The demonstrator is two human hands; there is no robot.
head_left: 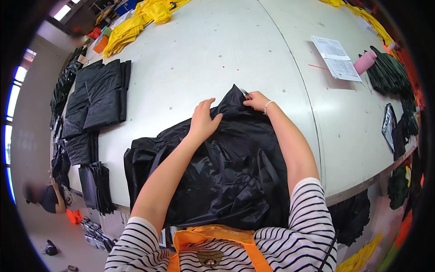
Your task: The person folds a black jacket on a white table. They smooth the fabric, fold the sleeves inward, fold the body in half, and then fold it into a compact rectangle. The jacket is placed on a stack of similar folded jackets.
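Spread over the near edge of the table lies a shiny black garment (226, 167), crumpled, with a pointed corner standing up at its far side. My left hand (205, 121) rests on the fabric just left of that corner, thumb and fingers apart. Beside the corner's right edge, my right hand (258, 100) is closed in a pinch. From its fingertips juts a small dark tool with a shiny tip (245, 93), too small for me to tell its kind. The garment's near edge reaches my orange apron (213, 232).
Folded black garments (106, 95) are stacked at the left. Yellow garments (124, 36) lie at the far left. An open booklet (336, 59), a pink bottle (365, 62) and dark green garments (389, 72) occupy the right side. Another person (49, 198) is at the lower left.
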